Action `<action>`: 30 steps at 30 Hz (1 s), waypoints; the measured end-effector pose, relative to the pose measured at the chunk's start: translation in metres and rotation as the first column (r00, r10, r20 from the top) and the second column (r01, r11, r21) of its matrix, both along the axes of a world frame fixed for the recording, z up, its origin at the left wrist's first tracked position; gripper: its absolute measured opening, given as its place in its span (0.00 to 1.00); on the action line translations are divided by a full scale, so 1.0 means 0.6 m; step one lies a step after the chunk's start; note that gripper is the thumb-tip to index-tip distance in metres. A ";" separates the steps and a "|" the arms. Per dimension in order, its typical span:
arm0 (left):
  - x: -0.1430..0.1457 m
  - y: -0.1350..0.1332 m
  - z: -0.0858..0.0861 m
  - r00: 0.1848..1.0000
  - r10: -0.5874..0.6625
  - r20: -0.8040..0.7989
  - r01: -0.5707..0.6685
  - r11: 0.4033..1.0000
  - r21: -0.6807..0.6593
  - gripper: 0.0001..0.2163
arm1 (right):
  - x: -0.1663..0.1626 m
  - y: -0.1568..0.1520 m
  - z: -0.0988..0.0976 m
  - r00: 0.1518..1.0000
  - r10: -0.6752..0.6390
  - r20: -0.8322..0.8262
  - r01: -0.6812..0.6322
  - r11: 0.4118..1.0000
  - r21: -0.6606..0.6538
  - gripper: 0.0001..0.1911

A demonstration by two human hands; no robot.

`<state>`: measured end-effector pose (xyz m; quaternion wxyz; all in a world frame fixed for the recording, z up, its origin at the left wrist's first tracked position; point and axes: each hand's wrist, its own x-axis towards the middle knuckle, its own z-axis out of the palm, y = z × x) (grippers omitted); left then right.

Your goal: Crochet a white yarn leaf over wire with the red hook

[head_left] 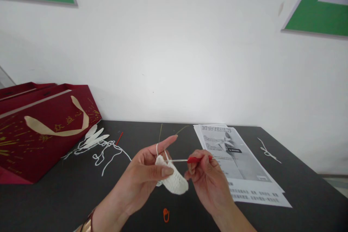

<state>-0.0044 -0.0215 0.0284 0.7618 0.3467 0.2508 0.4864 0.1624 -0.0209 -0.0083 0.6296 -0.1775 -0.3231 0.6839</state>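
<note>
My left hand (146,168) pinches a small white crocheted piece (176,183) between thumb and fingers, its index finger stretched out with white yarn (157,148) looped over it. In my right hand (208,177) is a crochet hook (194,160) with a red handle, held between thumb and fingers. The hook's thin metal shaft points left, and its tip meets the upper edge of the white piece, where the stitches are too small to make out. Below both hands, an orange stitch marker (166,215) lies on the dark table (136,214).
Dark red gift bags (54,123) with a cream ribbon handle stand at the left. Beside them lie white crocheted leaf shapes (95,136), loose yarn and a thin red stick (119,138). Printed sheets (244,166) rest at the right, with a short knotted white yarn (268,151) beyond.
</note>
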 end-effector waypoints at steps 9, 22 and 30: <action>-0.002 -0.013 0.001 0.965 -0.001 -0.263 0.017 0.998 0.058 0.28 | 0.040 0.000 0.022 0.955 -0.149 0.258 0.073 0.957 0.280 0.08; 0.000 -0.009 0.001 0.862 0.106 -0.495 0.011 0.974 0.227 0.29 | 0.064 -0.015 0.028 0.808 -0.365 0.462 0.096 0.855 0.509 0.09; 0.004 -0.004 -0.003 0.761 0.208 -0.614 -0.021 0.954 0.298 0.29 | 0.069 -0.031 0.033 0.597 -0.535 0.597 -0.015 0.737 0.676 0.09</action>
